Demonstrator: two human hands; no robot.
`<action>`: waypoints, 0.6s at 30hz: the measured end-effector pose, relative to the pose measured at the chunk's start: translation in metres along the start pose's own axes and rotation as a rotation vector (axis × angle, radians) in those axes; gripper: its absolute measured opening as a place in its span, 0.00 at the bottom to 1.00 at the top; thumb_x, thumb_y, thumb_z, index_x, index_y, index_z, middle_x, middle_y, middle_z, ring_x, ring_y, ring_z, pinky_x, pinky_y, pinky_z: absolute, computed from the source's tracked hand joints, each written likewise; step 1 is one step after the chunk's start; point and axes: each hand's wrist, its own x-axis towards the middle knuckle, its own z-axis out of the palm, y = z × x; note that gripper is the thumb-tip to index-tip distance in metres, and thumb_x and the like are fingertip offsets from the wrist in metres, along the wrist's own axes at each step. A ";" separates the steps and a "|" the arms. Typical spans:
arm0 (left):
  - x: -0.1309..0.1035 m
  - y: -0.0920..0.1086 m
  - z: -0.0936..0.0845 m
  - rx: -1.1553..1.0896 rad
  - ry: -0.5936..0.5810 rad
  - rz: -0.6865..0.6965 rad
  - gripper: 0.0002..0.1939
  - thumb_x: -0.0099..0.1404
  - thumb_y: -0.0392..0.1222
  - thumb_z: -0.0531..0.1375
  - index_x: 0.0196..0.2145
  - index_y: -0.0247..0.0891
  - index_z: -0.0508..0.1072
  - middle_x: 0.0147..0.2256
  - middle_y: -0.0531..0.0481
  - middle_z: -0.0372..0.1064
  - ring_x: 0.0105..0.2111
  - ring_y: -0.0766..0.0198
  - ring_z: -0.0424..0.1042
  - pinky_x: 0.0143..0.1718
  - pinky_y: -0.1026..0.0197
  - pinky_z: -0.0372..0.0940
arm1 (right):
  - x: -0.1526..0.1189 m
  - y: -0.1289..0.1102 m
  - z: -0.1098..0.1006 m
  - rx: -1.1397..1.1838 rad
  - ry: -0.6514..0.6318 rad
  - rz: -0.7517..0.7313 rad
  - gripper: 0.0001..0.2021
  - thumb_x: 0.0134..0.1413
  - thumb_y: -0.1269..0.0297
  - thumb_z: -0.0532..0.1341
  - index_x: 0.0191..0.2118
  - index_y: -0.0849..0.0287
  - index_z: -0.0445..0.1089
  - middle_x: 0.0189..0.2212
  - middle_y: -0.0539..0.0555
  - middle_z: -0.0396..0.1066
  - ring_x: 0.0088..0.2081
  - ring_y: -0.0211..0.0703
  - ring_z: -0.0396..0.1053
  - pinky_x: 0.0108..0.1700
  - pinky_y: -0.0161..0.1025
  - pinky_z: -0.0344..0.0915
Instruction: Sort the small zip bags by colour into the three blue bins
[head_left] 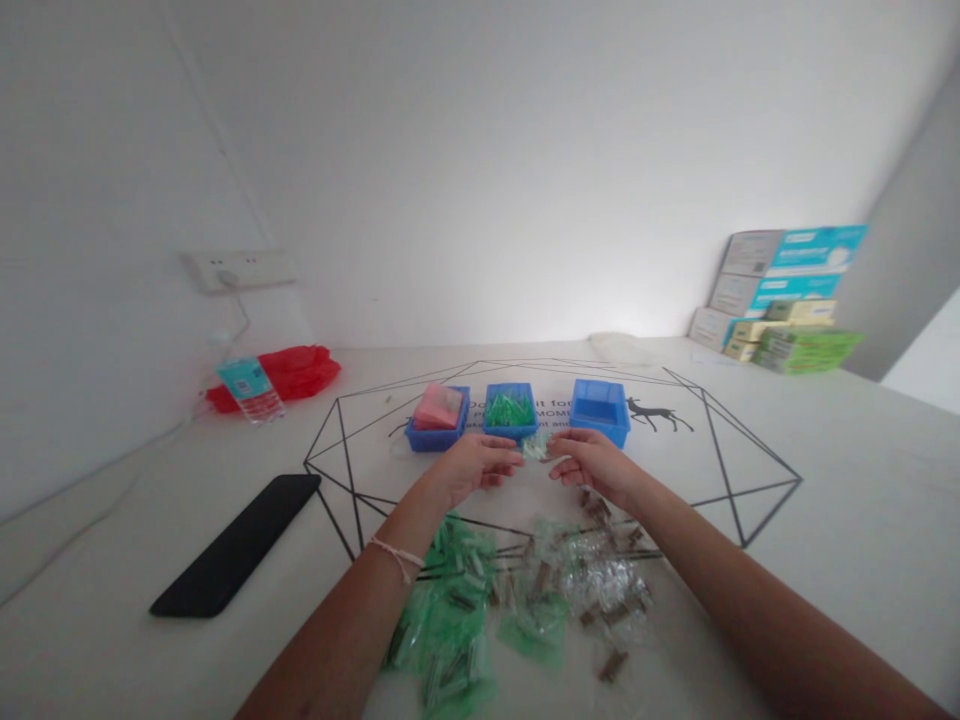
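Head view: pale pieces (535, 446) are seemingly being handled between left hand (477, 466) and right hand (595, 465), whose grip cannot be told, and delicacy seems needed.

2 forearms (330, 630) cut off below, small pale item (535, 446) blurred

The head camera looks from above the near side of the white table (840, 490), facing forward and down toward its far edge and the back wall (495, 200). It is near enough for both forearms (341, 620) to loom large at the bottom, yet spans that far edge from the left wall (97, 250) to the boxes (795, 265) on the right.
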 end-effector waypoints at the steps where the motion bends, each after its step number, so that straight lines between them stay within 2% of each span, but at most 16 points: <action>1: 0.000 0.001 0.000 0.017 0.013 0.003 0.19 0.45 0.32 0.74 0.37 0.31 0.78 0.26 0.46 0.77 0.23 0.67 0.72 0.25 0.65 0.63 | 0.000 0.000 -0.001 -0.020 -0.003 -0.003 0.06 0.50 0.74 0.65 0.34 0.61 0.68 0.25 0.52 0.76 0.19 0.35 0.72 0.19 0.28 0.66; 5: -0.001 0.001 0.000 0.039 0.021 0.026 0.22 0.48 0.30 0.72 0.43 0.30 0.76 0.25 0.48 0.75 0.23 0.67 0.72 0.25 0.66 0.63 | 0.003 0.003 -0.006 -0.042 -0.033 -0.072 0.14 0.42 0.71 0.71 0.36 0.60 0.70 0.22 0.49 0.74 0.20 0.36 0.72 0.21 0.29 0.66; 8: -0.002 0.003 0.002 0.006 -0.002 0.021 0.17 0.53 0.29 0.68 0.43 0.31 0.75 0.27 0.47 0.76 0.25 0.65 0.74 0.27 0.65 0.66 | 0.007 0.007 -0.012 -0.021 -0.093 -0.190 0.16 0.34 0.66 0.75 0.31 0.60 0.72 0.25 0.50 0.76 0.25 0.39 0.75 0.30 0.34 0.71; 11: -0.003 0.006 0.005 -0.081 -0.013 -0.023 0.07 0.62 0.36 0.63 0.39 0.31 0.75 0.30 0.44 0.77 0.27 0.62 0.77 0.30 0.62 0.70 | 0.012 0.010 -0.016 -0.111 -0.092 -0.344 0.12 0.34 0.63 0.74 0.28 0.60 0.76 0.28 0.51 0.78 0.31 0.41 0.75 0.41 0.40 0.72; 13: -0.003 0.006 0.006 -0.135 -0.030 -0.046 0.08 0.66 0.39 0.61 0.36 0.30 0.76 0.30 0.41 0.77 0.28 0.62 0.77 0.33 0.61 0.71 | 0.014 0.011 -0.017 -0.216 -0.085 -0.444 0.08 0.37 0.63 0.72 0.27 0.59 0.78 0.31 0.53 0.79 0.36 0.43 0.76 0.46 0.43 0.70; 16: -0.002 0.002 0.006 -0.138 -0.063 -0.015 0.04 0.59 0.32 0.66 0.33 0.28 0.77 0.29 0.43 0.77 0.27 0.64 0.76 0.36 0.62 0.72 | 0.016 0.012 -0.017 -0.363 -0.093 -0.550 0.04 0.41 0.63 0.70 0.27 0.57 0.79 0.36 0.55 0.80 0.40 0.47 0.76 0.48 0.44 0.69; 18: -0.001 -0.001 0.005 -0.111 -0.068 0.002 0.09 0.51 0.27 0.70 0.32 0.29 0.77 0.28 0.45 0.76 0.26 0.65 0.75 0.36 0.62 0.71 | 0.015 0.011 -0.015 -0.470 -0.062 -0.586 0.04 0.43 0.65 0.68 0.27 0.58 0.79 0.34 0.55 0.80 0.38 0.47 0.76 0.45 0.43 0.70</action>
